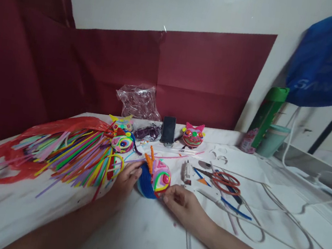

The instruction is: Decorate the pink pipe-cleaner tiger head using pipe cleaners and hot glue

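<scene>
Just above the table, a colourful animal head made of pipe cleaners is between my two hands, its blue back to the left and its pink, green and yellow face to the right. Orange pipe cleaners stick up from its top. My left hand is closed on the blue side, thumb and fingers against it. The fingers of my right hand are pinched at the lower right edge, where a red strip shows; the exact grip is partly hidden. Another finished-looking pipe-cleaner head lies beyond my left hand.
Loose pipe cleaners spill from a red plastic bag on the left. A glue gun and red-handled scissors lie right, among cords. At the back are a phone, a pink head and clear wrap.
</scene>
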The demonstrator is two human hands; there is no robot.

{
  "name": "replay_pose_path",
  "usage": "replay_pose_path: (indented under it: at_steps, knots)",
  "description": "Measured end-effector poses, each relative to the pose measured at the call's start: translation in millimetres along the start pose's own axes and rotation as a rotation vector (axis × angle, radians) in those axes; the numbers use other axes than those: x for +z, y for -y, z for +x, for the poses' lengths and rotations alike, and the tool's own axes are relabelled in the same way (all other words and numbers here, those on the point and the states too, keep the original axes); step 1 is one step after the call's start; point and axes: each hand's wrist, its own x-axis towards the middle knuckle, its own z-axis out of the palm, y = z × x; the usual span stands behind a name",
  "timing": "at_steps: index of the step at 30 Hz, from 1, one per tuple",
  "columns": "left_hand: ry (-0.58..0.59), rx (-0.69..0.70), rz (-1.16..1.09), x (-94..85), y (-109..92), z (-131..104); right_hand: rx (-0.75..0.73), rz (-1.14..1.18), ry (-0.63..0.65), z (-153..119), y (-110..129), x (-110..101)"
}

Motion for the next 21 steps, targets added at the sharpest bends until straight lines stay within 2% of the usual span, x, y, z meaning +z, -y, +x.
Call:
replay_pose_path:
  at_steps: [4,6,9,12,15,18,21]
  knots:
    - [0.076,0.054,0.081,-0.5,3.4,-1.0,-0.005,-0.047,0.061,-4.0,4.0,2.2]
    - [0.113,0.031,0.055,2.2,2.2,-3.4,-0.047,-0.106,0.032,-4.5,9.3,1.1]
    - [0.271,-0.023,-0.022,3.7,-1.0,-5.6,-0.099,-0.194,-0.162,-1.5,15.2,-4.9]
    - [0.403,0.004,-0.122,-0.7,1.1,-3.2,-0.165,-0.277,-0.311,3.6,13.6,-12.5]
    - [0.427,0.047,-0.167,-7.8,5.9,2.6,-0.189,-0.32,-0.288,5.8,8.6,-15.4]
    - [0.477,-0.005,-0.211,-12.3,5.3,6.6,-0.213,-0.348,-0.247,4.2,8.2,-13.8]
    - [0.466,-0.034,-0.211,-11.8,0.2,5.5,-0.287,-0.395,-0.242,1.4,12.2,-11.9]
